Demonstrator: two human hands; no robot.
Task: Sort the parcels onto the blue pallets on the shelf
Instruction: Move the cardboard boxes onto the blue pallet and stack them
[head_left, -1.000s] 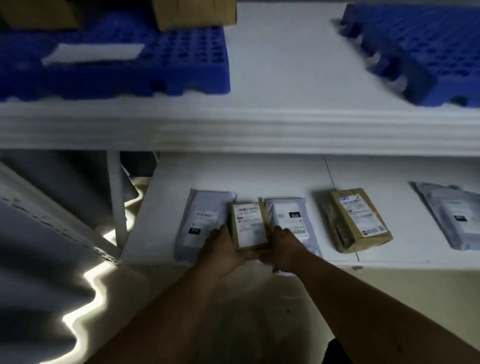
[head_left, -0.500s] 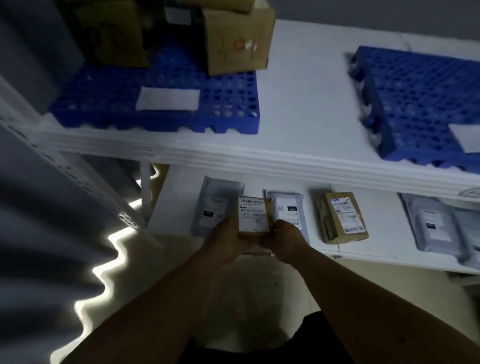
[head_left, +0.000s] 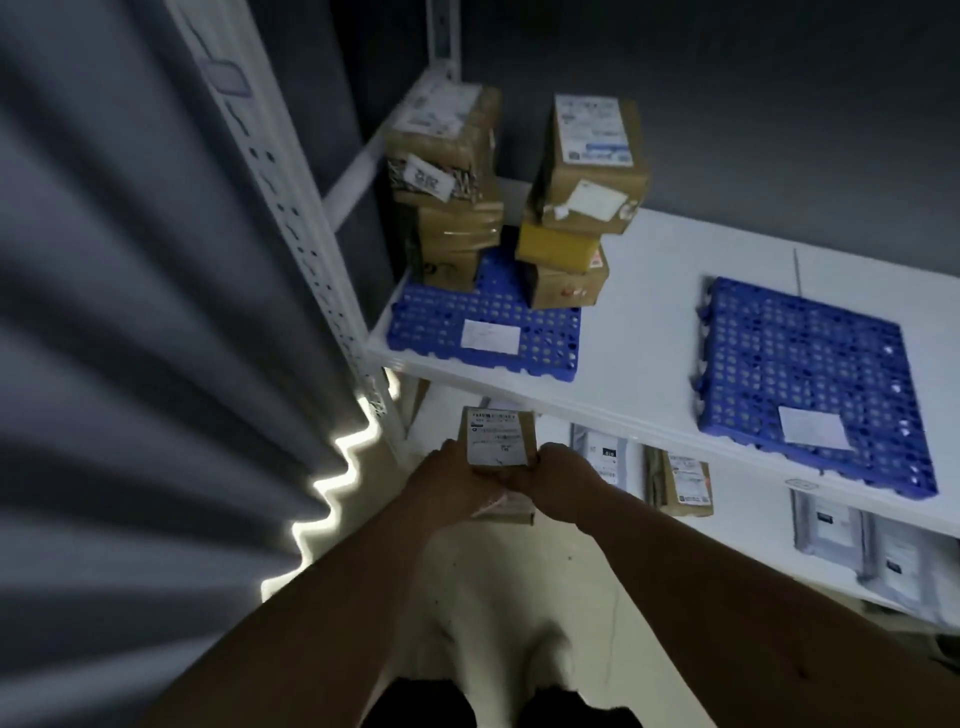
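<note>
A small cardboard parcel, label side up, is gripped between the left hand and the right hand, the fingers of both being closed around its lower edges. Compared with 1 second ago, the parcel has been lifted clear of the lower shelf and is now held in front of and just below the edge of the upper shelf; the view has been raised, so that 2 blue pallets are fully seen. The left pallet carries 2 stacks of cardboard boxes at its rear, with a bare front strip bearing a white label. The right pallet carries only a white label. Grey mailers and a brown parcel are left on the lower shelf. The pick-up is judged complete; a choice of pallet, presumably read from the labels, is judged to be next.
</note>
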